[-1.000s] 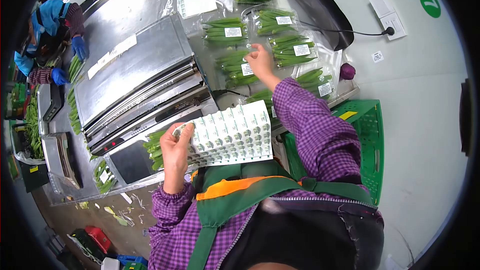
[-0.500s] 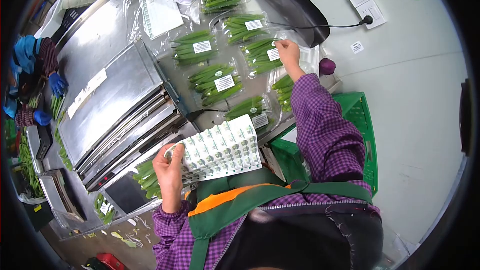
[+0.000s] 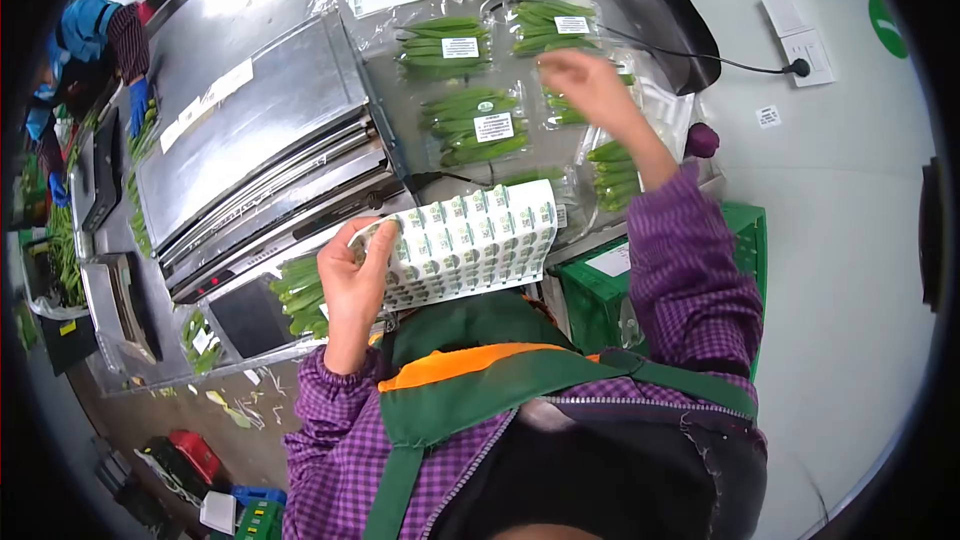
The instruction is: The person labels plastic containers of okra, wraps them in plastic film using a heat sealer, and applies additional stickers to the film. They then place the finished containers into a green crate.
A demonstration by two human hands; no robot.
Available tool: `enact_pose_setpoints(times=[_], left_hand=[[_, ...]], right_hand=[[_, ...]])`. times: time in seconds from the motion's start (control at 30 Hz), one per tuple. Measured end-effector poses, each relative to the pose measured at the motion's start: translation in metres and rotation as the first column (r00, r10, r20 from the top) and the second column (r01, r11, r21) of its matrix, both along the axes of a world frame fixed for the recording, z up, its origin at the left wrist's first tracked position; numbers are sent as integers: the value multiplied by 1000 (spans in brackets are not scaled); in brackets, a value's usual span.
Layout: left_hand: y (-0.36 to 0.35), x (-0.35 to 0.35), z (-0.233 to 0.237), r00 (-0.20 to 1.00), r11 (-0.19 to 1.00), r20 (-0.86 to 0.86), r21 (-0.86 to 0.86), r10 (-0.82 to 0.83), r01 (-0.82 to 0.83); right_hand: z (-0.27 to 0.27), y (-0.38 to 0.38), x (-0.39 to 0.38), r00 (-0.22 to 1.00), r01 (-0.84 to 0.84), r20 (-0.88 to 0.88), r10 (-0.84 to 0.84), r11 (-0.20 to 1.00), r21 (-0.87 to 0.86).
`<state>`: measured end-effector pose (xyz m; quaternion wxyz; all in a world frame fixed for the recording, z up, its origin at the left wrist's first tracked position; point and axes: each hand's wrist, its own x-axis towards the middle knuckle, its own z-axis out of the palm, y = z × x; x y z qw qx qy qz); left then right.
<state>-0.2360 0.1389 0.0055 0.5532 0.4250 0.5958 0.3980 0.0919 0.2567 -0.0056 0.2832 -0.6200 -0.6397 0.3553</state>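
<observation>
My left hand [image 3: 358,265] pinches the left edge of a white sheet [image 3: 475,240] covered in rows of small green round stickers. My right hand [image 3: 585,85] is raised over the packs at the upper right, blurred, its fingers bent; whether anything is between them cannot be made out. Clear packs of green okra lie on the metal table. One pack [image 3: 460,145] in the middle bears a small green round sticker and a white label. Another pack [image 3: 563,112] is partly hidden under my right hand.
A steel machine [image 3: 270,130] fills the left centre. A co-worker's blue-gloved hand [image 3: 139,105] is at the far left. Green crates [image 3: 590,310] stand at my right below the table. A black cable [image 3: 740,65] runs to a wall socket. A purple cabbage [image 3: 702,140] lies near the right edge.
My right hand has lifted off the pack it was touching. The left hand still holds the sheet. The view has shifted, so the table sits higher in the frame.
</observation>
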Motion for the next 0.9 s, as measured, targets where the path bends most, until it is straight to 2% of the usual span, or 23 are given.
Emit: enact_pose_setpoints(times=[0.03, 0.1, 0.13, 0.2, 0.33, 0.47, 0.5, 0.53, 0.57, 0.6, 0.63, 0.7, 0.73, 0.8, 0.9], left_hand=[[0, 1, -1, 1000, 1000, -3, 6, 9, -9], [0, 1, 3, 1000, 1000, -7, 19, 14, -14], [0, 1, 2, 1000, 1000, -8, 24, 15, -15], [-2, -2, -2, 1000, 999, 8, 26, 18, -18], [-3, -2, -6, 997, 999, 59, -26, 45, -43], [0, -3, -10, 995, 998, 91, -48, 50, -46], [1, -4, -12, 990, 994, 107, -61, 94, -88], [3, -5, -13, 983, 989, 123, -75, 138, -130], [5, -8, -12, 982, 988, 125, -79, 141, -132], [4, -10, -14, 981, 988, 127, -75, 147, -138], [3, -12, -15, 980, 987, 137, -79, 147, -138], [4, -12, -16, 981, 988, 130, -80, 145, -136], [5, -11, -13, 980, 987, 127, -72, 153, -145], [5, -11, -13, 982, 987, 113, -66, 152, -145], [7, -10, -9, 984, 983, 86, -115, 156, -146]], right_hand=[[27, -17, -27, 986, -167, -42, 164, 984, -68], [52, -41, -55, 861, -509, -5, 509, 861, -11], [51, -48, -62, 860, -510, -4, 510, 860, -6], [46, -57, -70, 776, -630, 166, 608, 746, 217], [50, -64, -79, 781, -624, 223, 583, 742, 245], [51, -55, -79, 792, -610, 173, 585, 769, 192], [45, -46, -77, 867, -462, -166, 469, 883, 83], [37, -35, -76, 846, -334, -465, 260, 939, -83], [29, -15, -74, 806, -208, -582, 104, 972, -114], [24, 6, -73, 818, -57, -574, -35, 988, -140], [-7, 34, -68, 775, 45, -620, -122, 989, -139], [-44, 79, -72, 753, 227, -605, -259, 965, -131], [-68, 100, -74, 752, 225, -608, -254, 966, -126], [-116, 133, -79, 758, 380, -553, -347, 923, -58], [-152, 158, -91, 861, 451, -288, -419, 891, 51]])
